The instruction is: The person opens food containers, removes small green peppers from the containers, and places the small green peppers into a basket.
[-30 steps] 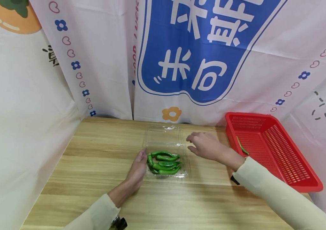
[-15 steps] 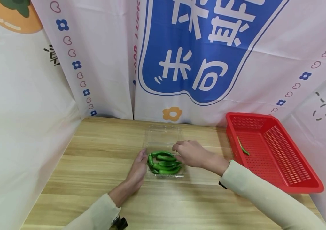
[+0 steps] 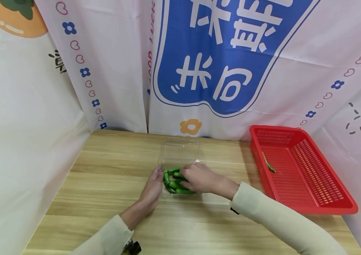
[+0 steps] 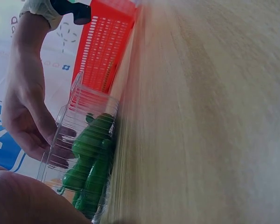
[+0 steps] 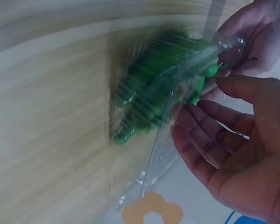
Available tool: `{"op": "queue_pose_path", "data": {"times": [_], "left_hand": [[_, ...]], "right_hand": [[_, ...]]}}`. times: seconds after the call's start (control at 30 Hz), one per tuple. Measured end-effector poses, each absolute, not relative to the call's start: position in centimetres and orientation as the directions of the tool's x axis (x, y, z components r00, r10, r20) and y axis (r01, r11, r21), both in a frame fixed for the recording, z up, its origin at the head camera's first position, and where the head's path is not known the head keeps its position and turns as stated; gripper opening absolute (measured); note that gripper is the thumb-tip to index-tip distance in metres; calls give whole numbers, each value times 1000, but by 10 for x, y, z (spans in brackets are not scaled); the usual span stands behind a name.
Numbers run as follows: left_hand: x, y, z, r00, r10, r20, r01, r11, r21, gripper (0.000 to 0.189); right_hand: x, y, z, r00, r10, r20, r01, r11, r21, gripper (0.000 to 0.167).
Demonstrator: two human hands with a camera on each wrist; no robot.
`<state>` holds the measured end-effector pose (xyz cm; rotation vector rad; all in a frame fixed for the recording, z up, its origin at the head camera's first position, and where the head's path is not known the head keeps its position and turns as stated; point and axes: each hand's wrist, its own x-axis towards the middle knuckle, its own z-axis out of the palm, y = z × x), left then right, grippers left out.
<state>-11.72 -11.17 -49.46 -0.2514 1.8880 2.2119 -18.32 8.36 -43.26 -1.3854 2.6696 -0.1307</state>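
Observation:
A clear plastic clamshell container (image 3: 178, 149) lies on the table with its lid folded back. Several green chili peppers (image 3: 166, 177) are in its near half. My left hand (image 3: 151, 191) holds the container's left side, thumb near the rim. From the right, my right hand (image 3: 200, 178) reaches over the peppers and covers part of them. In the right wrist view, the right hand's bent fingers (image 5: 210, 140) are at the container's edge beside the peppers (image 5: 154, 79), apart from the thumb, with nothing visible between them. Some fingertips are hidden by plastic in the left wrist view.
A red perforated basket (image 3: 295, 180) stands at the table's right side, with one thin green chili pepper (image 3: 268, 163) inside. Printed cloth hangs (image 3: 120, 88) behind the wooden table (image 3: 110, 177) and along both sides.
My right hand has moved left and down from beside the container to over the peppers. The left hand and the container have stayed nearly in place.

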Motion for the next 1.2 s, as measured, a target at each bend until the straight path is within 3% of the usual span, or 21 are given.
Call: {"op": "queue_pose_path", "data": {"times": [0.27, 1.0, 1.2], "left_hand": [[-118, -112, -493, -957, 65, -283, -290, -153, 945, 57], [-121, -111, -495, -954, 37, -299, -301, -161, 940, 57], [-121, -111, -494, -948, 53, -315, -319, -201, 926, 60]], "right_hand": [[-182, 71, -444, -547, -835, -59, -823, 550, -144, 22], [-179, 53, -460, -650, -756, -85, -726, 649, -227, 33], [-180, 52, -464, -649, -759, -53, -722, 637, -270, 35]]}}
